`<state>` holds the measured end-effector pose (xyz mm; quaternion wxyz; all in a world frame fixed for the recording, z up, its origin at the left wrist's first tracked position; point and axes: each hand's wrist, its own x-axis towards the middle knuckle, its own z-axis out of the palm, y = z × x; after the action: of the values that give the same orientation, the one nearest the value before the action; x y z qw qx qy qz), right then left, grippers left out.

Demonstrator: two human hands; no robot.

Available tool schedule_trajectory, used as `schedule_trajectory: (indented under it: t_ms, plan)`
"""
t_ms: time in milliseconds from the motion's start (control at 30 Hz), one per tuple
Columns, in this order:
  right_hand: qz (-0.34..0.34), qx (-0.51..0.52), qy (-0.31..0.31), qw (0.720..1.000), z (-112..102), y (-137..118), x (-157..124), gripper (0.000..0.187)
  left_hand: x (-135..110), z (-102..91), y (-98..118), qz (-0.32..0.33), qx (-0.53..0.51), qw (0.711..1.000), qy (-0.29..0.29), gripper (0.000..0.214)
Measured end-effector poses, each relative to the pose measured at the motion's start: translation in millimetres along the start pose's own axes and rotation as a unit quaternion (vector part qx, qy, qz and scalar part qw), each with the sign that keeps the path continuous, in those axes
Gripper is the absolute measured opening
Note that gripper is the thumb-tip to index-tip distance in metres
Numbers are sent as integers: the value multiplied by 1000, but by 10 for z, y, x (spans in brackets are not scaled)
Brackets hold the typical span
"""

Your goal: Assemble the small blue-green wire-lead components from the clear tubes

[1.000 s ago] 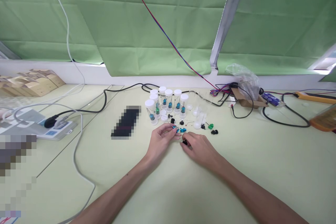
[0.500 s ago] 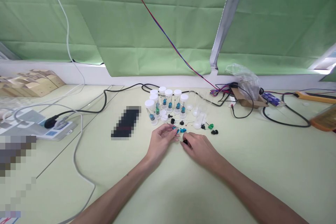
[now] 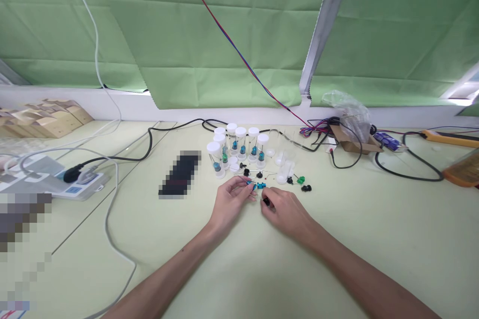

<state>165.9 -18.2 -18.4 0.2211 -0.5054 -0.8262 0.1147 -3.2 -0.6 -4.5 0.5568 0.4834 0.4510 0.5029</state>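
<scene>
My left hand (image 3: 232,199) pinches a small blue piece (image 3: 251,186) between thumb and fingers. Just right of it lies another small blue piece (image 3: 261,186) on the table. My right hand (image 3: 286,209) is curled round a small black piece (image 3: 266,201), most of it hidden by the fingers. Behind the hands are several loose black pieces (image 3: 259,175) and thin rods. To the right lie a green piece (image 3: 301,180) and another black piece (image 3: 306,188). Several clear tubes with white caps (image 3: 263,137) stand behind, holding blue or green pieces on rods.
Clear uncapped tubes (image 3: 286,152) stand right of the capped ones. A blurred dark rectangle (image 3: 180,174) lies left of the hands. Farther left is a white power strip (image 3: 80,187) with cables. A cardboard box (image 3: 352,144) with plastic wrap sits at the back right.
My right hand has shifted slightly right, away from my left hand, and more of the black piece shows. The left hand stays almost still with the blue piece.
</scene>
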Motion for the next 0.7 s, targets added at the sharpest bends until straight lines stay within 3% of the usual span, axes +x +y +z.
schedule_trajectory:
  t_ms: [400, 700]
  plan:
    - [7, 38, 24, 999, 16, 26, 3, 9, -10, 2, 12, -27, -35, 999, -13, 30]
    - [19, 128, 86, 988, 37, 54, 18, 7, 0, -6, -7, -60, -81, 995, -13, 32]
